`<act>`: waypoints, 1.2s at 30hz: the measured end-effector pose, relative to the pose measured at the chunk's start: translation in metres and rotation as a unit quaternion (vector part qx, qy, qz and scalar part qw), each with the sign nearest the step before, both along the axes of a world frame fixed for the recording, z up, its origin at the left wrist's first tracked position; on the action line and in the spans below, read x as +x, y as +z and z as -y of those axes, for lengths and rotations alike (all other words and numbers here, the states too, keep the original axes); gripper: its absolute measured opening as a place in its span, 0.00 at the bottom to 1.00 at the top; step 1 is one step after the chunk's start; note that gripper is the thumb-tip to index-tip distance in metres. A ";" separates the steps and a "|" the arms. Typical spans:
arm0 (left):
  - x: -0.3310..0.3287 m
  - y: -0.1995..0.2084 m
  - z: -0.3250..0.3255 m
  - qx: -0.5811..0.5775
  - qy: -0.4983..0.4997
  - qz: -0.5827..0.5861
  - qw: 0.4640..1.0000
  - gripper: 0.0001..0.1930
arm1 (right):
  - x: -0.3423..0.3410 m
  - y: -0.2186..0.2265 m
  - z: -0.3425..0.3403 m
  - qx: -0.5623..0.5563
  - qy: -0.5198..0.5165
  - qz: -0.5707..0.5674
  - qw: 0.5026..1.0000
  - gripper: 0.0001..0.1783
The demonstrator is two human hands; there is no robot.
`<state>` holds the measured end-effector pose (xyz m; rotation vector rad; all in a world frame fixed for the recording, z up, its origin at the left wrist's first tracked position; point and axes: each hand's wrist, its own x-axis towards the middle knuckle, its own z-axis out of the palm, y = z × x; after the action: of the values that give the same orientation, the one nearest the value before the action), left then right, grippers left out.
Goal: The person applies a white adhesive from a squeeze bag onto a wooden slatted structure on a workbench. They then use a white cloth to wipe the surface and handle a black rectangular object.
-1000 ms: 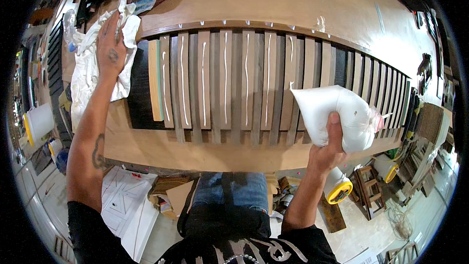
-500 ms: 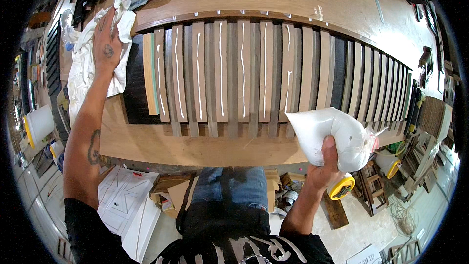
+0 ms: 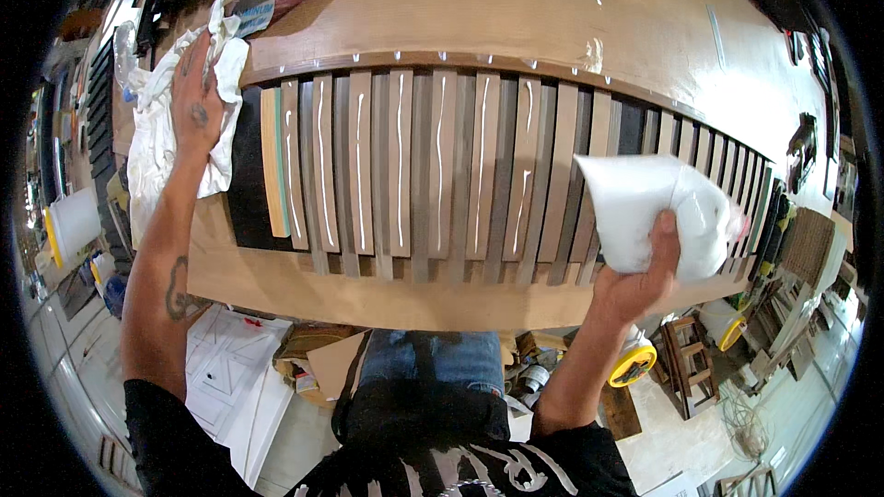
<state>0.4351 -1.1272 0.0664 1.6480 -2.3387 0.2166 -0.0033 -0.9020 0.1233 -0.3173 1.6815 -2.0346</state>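
A woodworking workshop. A long wooden desk (image 3: pixel 479 9) fills the view, carrying a row of light and dark wood strips (image 3: pixel 433 166) lined with white glue beads. At nine o'clock stand more dark strips (image 3: pixel 97 120); at four o'clock, small wooden stools (image 3: pixel 686 364) and offcuts sit on the floor.

Wood strips (image 3: pixel 442 175): alternating pale tan and dark brown, thin white wavy lines along several. Leftmost strip (image 3: pixel 273 161), 9 o'clock end of the row: yellowish with a green edge, black board (image 3: pixel 247 175) next to it. Rag (image 3: pixel 161 129) at 10 o'clock: white. Bag (image 3: pixel 645 212) at 3 o'clock: milky white, pink tip at its right end. Workbench (image 3: pixel 479 9): mid-brown, white smears at 1 o'clock. Jeans (image 3: pixel 433 373) at 6 o'clock: blue. Shirt (image 3: pixel 479 469): black, white print.
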 end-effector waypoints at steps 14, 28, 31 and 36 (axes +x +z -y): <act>-0.004 0.003 -0.002 0.005 0.009 -0.031 0.999 0.27 | 0.013 0.009 0.062 0.007 0.076 -0.104 0.992 0.32; 0.002 -0.002 0.001 0.006 0.000 -0.011 1.000 0.29 | -0.001 -0.006 0.026 0.094 0.016 -0.062 0.994 0.29; 0.005 -0.002 0.001 -0.004 -0.018 -0.016 1.000 0.29 | -0.001 -0.004 0.016 0.112 0.013 -0.043 0.993 0.29; 0.011 -0.004 0.001 -0.013 -0.025 -0.006 1.000 0.28 | -0.001 -0.005 -0.001 0.070 0.027 -0.037 0.996 0.30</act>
<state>0.4466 -1.1283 0.0620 1.5720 -2.3560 0.2258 -0.0039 -0.9008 0.1187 -0.3911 1.8292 -1.8760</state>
